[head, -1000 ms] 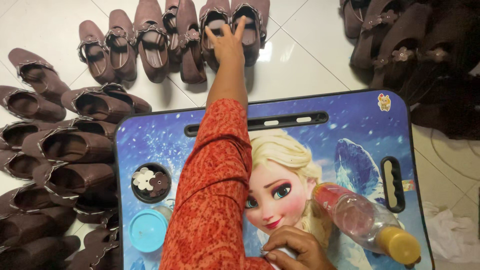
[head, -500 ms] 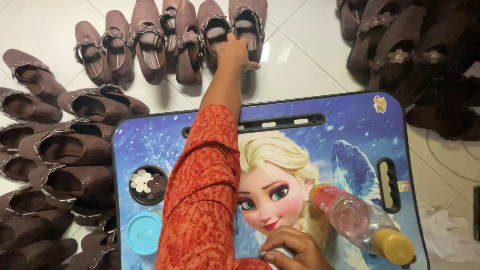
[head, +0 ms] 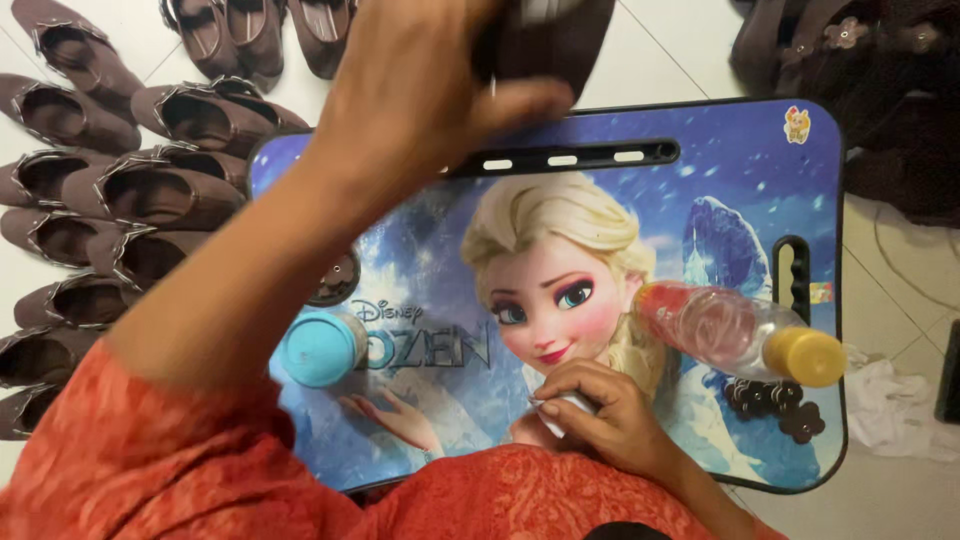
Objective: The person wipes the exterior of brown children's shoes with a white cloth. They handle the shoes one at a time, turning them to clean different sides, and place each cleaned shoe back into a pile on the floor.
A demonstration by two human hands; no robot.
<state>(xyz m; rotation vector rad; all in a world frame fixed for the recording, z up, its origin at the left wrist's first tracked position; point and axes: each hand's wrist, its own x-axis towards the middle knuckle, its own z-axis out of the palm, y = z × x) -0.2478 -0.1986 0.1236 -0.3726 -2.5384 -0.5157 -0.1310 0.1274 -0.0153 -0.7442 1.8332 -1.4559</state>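
Observation:
My left hand [head: 420, 90] is raised close to the camera over the far edge of the table, shut on a dark brown shoe [head: 545, 40]. The shoe is blurred and partly cut off by the top of the view. My red-sleeved left arm crosses the blue picture-printed lap table [head: 700, 170]. My right hand [head: 600, 415] rests on the table's near edge, fingers closed around a small white object [head: 560, 412] that I cannot identify.
A clear plastic bottle with a yellow cap [head: 730, 325] lies on the table's right side, above small brown flower pieces [head: 770, 405]. A round blue container [head: 320, 348] and a half-hidden dark dish [head: 335, 280] sit at the left. Brown shoes [head: 150, 190] line the floor left; more shoes [head: 880, 80] are piled top right. A white cloth [head: 895, 410] lies on the floor at right.
My left hand took a brown shoe from the far row and drew it back toward me over the table. My right hand stayed in place.

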